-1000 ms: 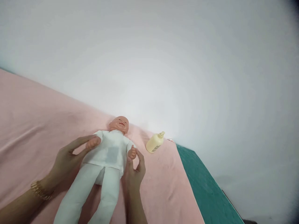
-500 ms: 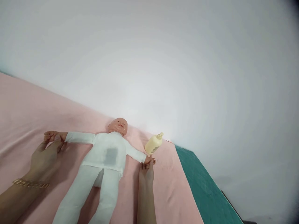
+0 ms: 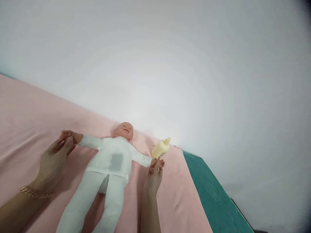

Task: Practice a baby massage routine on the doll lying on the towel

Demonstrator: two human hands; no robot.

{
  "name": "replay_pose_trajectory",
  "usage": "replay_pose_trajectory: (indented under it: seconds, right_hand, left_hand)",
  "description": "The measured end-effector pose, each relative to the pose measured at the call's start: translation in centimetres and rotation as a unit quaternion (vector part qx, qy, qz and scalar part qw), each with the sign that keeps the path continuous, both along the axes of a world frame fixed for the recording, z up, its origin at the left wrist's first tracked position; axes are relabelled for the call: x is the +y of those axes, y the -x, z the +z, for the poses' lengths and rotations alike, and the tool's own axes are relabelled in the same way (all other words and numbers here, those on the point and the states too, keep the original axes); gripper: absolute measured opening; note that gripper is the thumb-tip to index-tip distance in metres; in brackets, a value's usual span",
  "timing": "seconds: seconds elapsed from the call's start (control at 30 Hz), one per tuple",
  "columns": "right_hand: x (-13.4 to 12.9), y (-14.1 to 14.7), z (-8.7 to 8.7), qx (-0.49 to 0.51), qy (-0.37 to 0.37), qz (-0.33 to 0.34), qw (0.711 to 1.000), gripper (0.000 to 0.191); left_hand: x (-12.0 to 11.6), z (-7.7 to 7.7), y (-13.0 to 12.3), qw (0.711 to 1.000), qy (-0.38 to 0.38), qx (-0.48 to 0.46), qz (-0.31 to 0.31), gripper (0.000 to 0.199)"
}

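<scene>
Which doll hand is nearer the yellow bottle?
The doll hand held by the right hand; the other doll hand, in the left hand, is across the torso.

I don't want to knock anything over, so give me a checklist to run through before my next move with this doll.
1. Doll face up on the pink cloth: ok.
2. Left hand holding one doll hand: ok.
3. Right hand holding the other doll hand: ok.
4. Yellow pump bottle standing: ok.
5. Gap between bottle and nearer doll hand: cannot tell; they overlap in this view.
6. Doll's feet placement: cannot tell; out of frame.
</scene>
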State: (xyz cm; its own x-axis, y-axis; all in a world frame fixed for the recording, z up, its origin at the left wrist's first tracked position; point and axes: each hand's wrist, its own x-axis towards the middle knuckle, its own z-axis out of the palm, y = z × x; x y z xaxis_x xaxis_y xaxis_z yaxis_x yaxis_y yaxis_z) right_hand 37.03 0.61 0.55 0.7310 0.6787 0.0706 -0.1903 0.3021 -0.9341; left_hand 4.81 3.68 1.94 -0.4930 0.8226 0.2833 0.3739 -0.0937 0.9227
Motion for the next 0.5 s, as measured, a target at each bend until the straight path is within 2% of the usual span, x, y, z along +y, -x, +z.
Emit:
replay_pose_trajectory:
  seconds: [0.1,0.2,0.27,0.33,0.4,0.5]
  right_hand:
    - [-0.8,1.9,1.9,-0.061,-0.011,-0.027,0.998,0.059]
    - [-1.6,3.8,2.4,-0.148,-0.044,0.002,0.988,0.048]
    - [-2.0,4.9,2.1,-0.222,-0.068,0.04,0.972,0.038]
    - [-2.2,5.6,1.6,-0.315,-0.099,0.078,0.941,0.03]
    - [-2.1,6.1,1.2,-0.41,-0.15,0.104,0.894,0.028]
    - [-1.7,6.5,1.1,-0.511,-0.208,0.111,0.827,0.033]
  left_hand:
    - [-1.3,2.0,-1.5,0.993,0.003,-0.114,-0.044,0.048]
    - [-2.1,2.3,-2.8,0.988,-0.009,-0.085,-0.13,0.042]
    - [-2.0,1.4,-3.2,0.981,-0.062,-0.009,-0.185,0.033]
    - [-1.2,0.0,-3.1,0.955,-0.156,0.095,-0.234,0.025]
    - [-0.2,-1.5,-2.8,0.916,-0.225,0.196,-0.268,0.024]
    - [0.8,-2.8,-2.6,0.878,-0.252,0.285,-0.289,0.03]
